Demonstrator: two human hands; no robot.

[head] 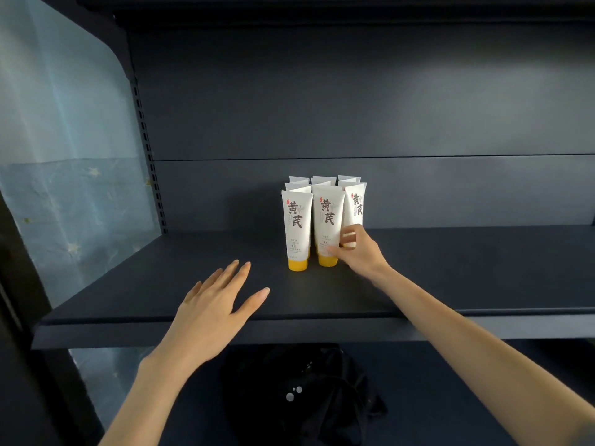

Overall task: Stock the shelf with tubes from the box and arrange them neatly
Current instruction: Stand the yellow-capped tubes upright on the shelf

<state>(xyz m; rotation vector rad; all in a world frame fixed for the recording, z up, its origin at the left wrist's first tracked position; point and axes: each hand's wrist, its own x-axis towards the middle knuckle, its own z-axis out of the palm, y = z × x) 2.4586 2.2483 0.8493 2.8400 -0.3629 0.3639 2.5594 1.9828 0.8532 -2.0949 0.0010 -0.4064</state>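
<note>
While left hand [212, 304] hovers flat, right hand [360, 252] grips rightmost tube [354, 204]

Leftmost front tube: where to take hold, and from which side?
Probably pinch the leftmost front tube at its white body above the yellow cap, from the front and left: it stands upright on that cap, left side free, other tubes close at its right and behind.

White tubes [297, 220] with yellow caps stand cap-down in a tight block, three across, on dark shelf [128, 284]. Right hand [362, 252] grips front-right tube [355, 204] low down, thumb against middle front tube [326, 217]. Left hand [212, 310] flat, fingers straight, above shelf front. Dark bundle [306, 397] on level below.
</note>
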